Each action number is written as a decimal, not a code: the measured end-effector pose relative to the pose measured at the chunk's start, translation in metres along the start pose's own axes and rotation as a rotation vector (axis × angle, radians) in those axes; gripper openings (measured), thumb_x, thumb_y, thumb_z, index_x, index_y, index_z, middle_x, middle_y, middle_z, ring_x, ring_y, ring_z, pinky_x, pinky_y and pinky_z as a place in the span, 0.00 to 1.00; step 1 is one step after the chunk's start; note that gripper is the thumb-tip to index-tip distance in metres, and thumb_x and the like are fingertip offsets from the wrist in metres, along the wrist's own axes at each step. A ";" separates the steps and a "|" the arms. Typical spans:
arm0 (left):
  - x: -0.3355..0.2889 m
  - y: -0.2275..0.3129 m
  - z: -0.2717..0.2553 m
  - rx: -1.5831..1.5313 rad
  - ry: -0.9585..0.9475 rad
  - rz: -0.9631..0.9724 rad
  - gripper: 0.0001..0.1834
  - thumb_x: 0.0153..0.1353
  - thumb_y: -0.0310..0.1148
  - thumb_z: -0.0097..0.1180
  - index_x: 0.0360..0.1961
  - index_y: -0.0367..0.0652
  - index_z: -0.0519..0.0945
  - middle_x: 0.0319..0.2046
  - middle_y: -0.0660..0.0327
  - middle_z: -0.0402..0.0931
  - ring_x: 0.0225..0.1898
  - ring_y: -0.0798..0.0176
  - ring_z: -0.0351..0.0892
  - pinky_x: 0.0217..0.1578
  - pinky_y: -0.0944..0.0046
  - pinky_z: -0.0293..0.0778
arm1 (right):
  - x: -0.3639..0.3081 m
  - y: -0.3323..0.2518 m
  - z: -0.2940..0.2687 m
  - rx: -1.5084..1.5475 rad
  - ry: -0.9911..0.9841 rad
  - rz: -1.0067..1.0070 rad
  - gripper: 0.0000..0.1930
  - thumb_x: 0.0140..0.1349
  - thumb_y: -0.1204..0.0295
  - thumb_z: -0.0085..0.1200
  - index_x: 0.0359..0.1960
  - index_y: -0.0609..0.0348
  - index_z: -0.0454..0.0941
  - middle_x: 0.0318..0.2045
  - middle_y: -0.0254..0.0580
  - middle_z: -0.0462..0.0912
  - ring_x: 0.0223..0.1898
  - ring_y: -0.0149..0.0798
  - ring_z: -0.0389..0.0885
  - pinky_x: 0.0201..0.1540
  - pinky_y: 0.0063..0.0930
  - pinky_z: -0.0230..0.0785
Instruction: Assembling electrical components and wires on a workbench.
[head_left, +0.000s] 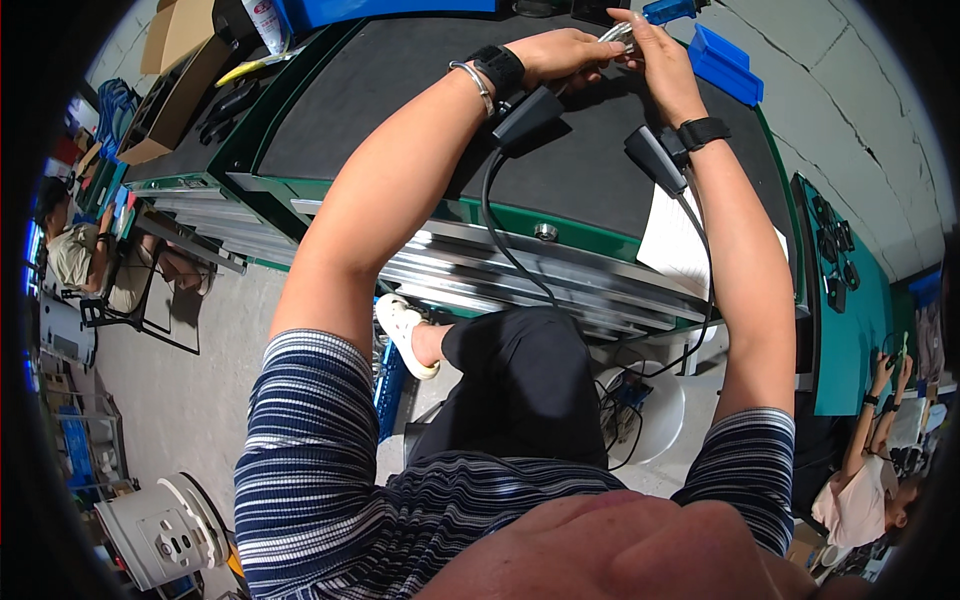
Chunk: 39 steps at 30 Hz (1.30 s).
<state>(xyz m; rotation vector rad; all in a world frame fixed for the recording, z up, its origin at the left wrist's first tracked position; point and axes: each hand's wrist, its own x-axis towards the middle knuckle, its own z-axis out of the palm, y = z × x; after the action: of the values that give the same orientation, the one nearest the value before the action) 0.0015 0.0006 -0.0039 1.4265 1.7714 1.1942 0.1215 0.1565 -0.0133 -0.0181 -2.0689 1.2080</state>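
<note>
So we've got a big dark-topped desk [370, 110] with green edging in front of us. A white sheet [672, 240] lies at its near right corner, partly behind our right forearm, and a blue bin [722, 65] sits by the right edge, toward the far corner.

Both our hands are up near the far edge, right of centre. The left hand [558, 57] is curled in with its fingers closed on a pale, silvery cable bundle [620, 38]; the right hand [660, 65] pinches the same bundle from the other side. We can't tell exactly which fingertips bear on it. Just past the right fingers there's a small blue piece [668, 12]; no clue whether it's joined on.

We'd guess the bundle is light, bendy but a bit springy, and kinda slick. Best grip is probably round the gathered loops, with no sharp kinks, since tight bends could hurt it.
</note>
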 end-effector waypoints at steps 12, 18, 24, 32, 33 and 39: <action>0.003 -0.006 -0.002 0.022 -0.039 -0.013 0.29 0.74 0.65 0.45 0.39 0.48 0.78 0.27 0.73 0.66 0.24 0.77 0.61 0.24 0.74 0.60 | 0.004 0.014 -0.012 0.494 0.013 0.257 0.22 0.77 0.50 0.49 0.46 0.57 0.81 0.34 0.35 0.86 0.29 0.25 0.78 0.27 0.16 0.63; 0.004 -0.009 -0.003 0.031 -0.081 0.011 0.30 0.74 0.65 0.44 0.39 0.48 0.77 0.26 0.73 0.64 0.25 0.76 0.58 0.24 0.74 0.59 | 0.003 0.013 -0.013 0.453 0.011 0.295 0.21 0.76 0.50 0.51 0.40 0.57 0.82 0.28 0.35 0.84 0.22 0.24 0.74 0.21 0.16 0.57; 0.004 -0.010 -0.003 0.022 -0.127 0.021 0.31 0.75 0.64 0.43 0.41 0.45 0.80 0.25 0.73 0.67 0.23 0.77 0.62 0.24 0.74 0.62 | 0.005 0.008 -0.007 0.502 0.007 0.300 0.21 0.75 0.51 0.53 0.36 0.57 0.81 0.27 0.36 0.84 0.23 0.28 0.77 0.22 0.21 0.63; 0.001 -0.007 -0.004 -0.120 -0.194 0.016 0.36 0.75 0.67 0.39 0.44 0.42 0.81 0.24 0.72 0.70 0.24 0.76 0.67 0.27 0.74 0.67 | 0.001 0.003 -0.009 0.448 0.029 0.342 0.19 0.75 0.52 0.54 0.36 0.54 0.81 0.27 0.34 0.83 0.21 0.28 0.76 0.22 0.22 0.62; 0.002 -0.007 -0.004 -0.096 -0.132 -0.007 0.36 0.75 0.66 0.39 0.43 0.42 0.81 0.25 0.72 0.69 0.25 0.76 0.66 0.28 0.74 0.67 | 0.002 0.004 -0.011 0.385 -0.005 0.332 0.18 0.75 0.52 0.54 0.37 0.54 0.81 0.27 0.34 0.83 0.21 0.27 0.75 0.21 0.21 0.61; 0.007 -0.011 -0.005 -0.069 -0.054 0.007 0.34 0.75 0.66 0.41 0.41 0.44 0.79 0.28 0.72 0.70 0.27 0.76 0.63 0.29 0.75 0.66 | 0.006 0.012 -0.011 0.537 0.143 0.267 0.19 0.75 0.50 0.53 0.41 0.53 0.82 0.30 0.31 0.84 0.26 0.25 0.76 0.28 0.20 0.63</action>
<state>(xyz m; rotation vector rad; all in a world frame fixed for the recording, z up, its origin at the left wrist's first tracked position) -0.0091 0.0052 -0.0109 1.4132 1.6740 1.1981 0.1195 0.1742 -0.0156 -0.1285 -1.5995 1.8372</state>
